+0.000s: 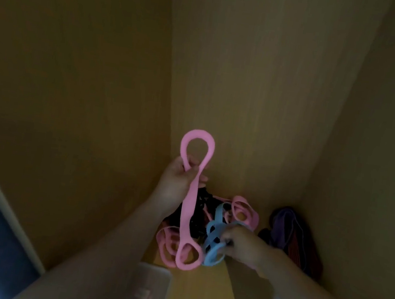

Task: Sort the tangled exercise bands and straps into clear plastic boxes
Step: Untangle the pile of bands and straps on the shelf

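My left hand is pinching a long pink rubber figure-eight band that is hanging over the tangled heap of bands. My right hand is curling round a light-blue looped band. If the loops are catching, tugging risks dragging the heap past the clear plastic box.

Band tangle lies left of strap bundle, behind the box.

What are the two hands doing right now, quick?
Left hand: closed, holding up the long pink band.
Right hand: closed, gripping the blue band down at the tangled pile.
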Demonstrator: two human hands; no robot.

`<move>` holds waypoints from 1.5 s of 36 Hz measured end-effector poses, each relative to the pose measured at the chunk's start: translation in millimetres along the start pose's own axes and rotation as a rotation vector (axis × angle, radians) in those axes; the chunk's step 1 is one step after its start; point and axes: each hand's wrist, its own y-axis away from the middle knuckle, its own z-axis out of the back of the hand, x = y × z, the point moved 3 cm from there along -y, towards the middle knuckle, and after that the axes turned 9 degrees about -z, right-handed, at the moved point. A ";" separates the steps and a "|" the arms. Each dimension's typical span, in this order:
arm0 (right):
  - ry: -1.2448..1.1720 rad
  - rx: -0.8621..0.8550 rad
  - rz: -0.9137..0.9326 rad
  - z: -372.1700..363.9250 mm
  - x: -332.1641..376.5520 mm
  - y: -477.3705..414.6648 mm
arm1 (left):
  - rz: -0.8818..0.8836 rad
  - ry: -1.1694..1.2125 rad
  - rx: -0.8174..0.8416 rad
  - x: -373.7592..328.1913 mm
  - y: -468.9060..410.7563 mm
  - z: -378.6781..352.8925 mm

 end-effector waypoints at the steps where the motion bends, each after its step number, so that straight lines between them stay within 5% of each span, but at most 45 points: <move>1: -0.113 -0.021 -0.027 13.7 3.2 0.8 | 0.000 0.003 -0.004 -0.3 -1.4 -0.8; 8: -0.709 -0.184 -0.063 121.1 39.1 15.4 | -0.043 0.074 -0.009 -17.5 -14.0 -6.5; 17: -0.924 -0.606 0.080 216.9 75.4 21.1 | -0.090 0.163 -0.056 -43.7 -39.0 -8.1; 28: -1.205 -0.741 0.312 264.4 121.4 39.2 | -0.176 0.159 -0.011 -63.9 -50.1 -18.5; 38: -1.147 -0.601 0.361 260.3 180.8 35.6 | -0.363 0.158 0.184 -97.3 -51.2 -46.8; 54: -0.972 -0.626 0.175 217.5 151.0 26.2 | -0.242 0.144 -0.050 -88.3 -57.8 -38.8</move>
